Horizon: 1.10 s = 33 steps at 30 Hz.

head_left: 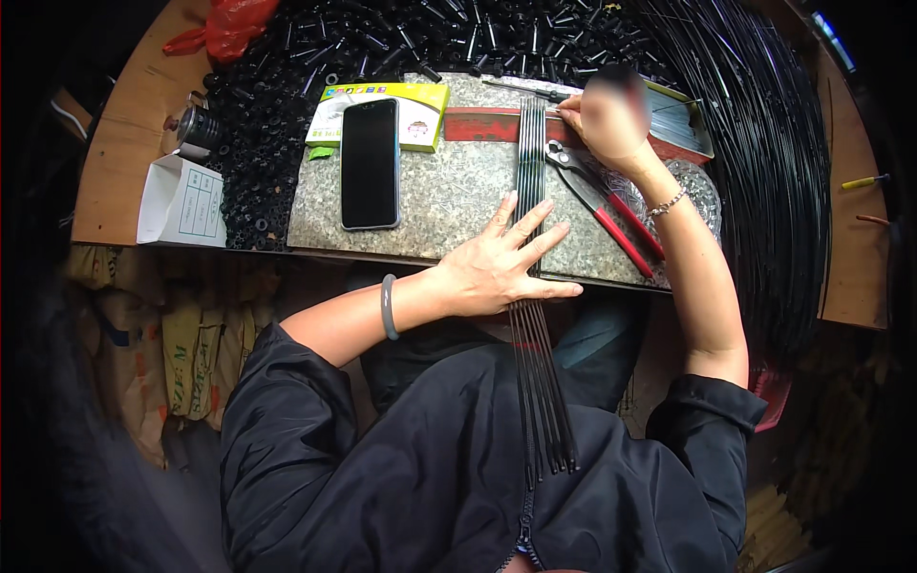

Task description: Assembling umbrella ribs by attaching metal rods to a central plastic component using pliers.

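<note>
A row of thin black rods (531, 167) lies side by side, running from the stone slab (435, 205) over the table edge toward my lap. My left hand (492, 263) rests flat across them, fingers spread. At their far ends, my right hand (607, 119) has its thumb and finger pinched together just right of the rods; a small thin piece may be between them, too small to name, and a blur covers part of this hand. Cutting pliers with red handles (619, 224) lie below the right hand. A red bar (482, 127) passes crosswise by the rods' far ends.
A black phone (371, 167) leans on a yellow-green box (425, 100) at left. Beyond are piles of black parts (382, 38). A tray of thin pale strips (673, 115) and many long black rods (764, 172) lie right. A white carton (181, 202) stands far left.
</note>
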### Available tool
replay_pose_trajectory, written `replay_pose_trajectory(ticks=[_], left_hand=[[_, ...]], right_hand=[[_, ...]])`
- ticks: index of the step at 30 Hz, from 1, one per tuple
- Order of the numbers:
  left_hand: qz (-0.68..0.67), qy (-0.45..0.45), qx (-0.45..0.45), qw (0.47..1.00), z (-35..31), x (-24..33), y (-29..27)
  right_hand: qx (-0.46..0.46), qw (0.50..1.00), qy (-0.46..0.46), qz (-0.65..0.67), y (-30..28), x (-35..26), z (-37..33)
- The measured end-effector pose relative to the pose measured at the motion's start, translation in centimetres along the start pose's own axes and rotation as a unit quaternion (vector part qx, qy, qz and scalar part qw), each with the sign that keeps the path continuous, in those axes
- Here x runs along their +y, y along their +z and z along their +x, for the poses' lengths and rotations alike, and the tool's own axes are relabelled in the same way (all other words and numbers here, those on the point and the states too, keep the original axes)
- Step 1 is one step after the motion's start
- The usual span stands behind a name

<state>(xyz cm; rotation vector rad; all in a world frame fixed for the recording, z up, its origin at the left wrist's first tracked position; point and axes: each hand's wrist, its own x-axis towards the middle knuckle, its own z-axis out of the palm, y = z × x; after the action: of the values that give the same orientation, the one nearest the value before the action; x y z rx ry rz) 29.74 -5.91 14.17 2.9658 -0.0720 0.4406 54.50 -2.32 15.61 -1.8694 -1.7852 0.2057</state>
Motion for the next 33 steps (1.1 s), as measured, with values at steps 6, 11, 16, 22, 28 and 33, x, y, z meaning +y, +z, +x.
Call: replay_pose_trajectory(ticks=[6,11,16,22,28,33], left_hand=[[0.014,0.004,-0.007,1.0,0.1,0.0,-0.1],[0.004,0.005,-0.01,1.0,0.0,-0.1,-0.2],[-0.003,0.001,0.001,1.0,0.0,-0.2,0.0],[-0.008,0.003,0.015,1.0,-0.1,-0.2,0.2],[0.002,0.007,0.002,1.0,0.0,-0.2,0.0],[-0.005,0.004,0.005,1.0,-0.1,-0.3,0.0]], right_hand=[[-0.01,1.0,0.003,0.01,0.1,-0.1,0.3],[0.008,0.999,-0.032,0.041,0.4,-0.2,0.3],[-0.033,0.997,-0.005,0.062,0.1,-0.6,0.6],[-0.043,0.994,0.017,0.094,0.1,-1.0,0.8],[-0.011,0.991,-0.042,0.126,0.7,-0.3,1.1],[-0.026,0.991,0.011,0.133,0.2,-1.4,0.8]])
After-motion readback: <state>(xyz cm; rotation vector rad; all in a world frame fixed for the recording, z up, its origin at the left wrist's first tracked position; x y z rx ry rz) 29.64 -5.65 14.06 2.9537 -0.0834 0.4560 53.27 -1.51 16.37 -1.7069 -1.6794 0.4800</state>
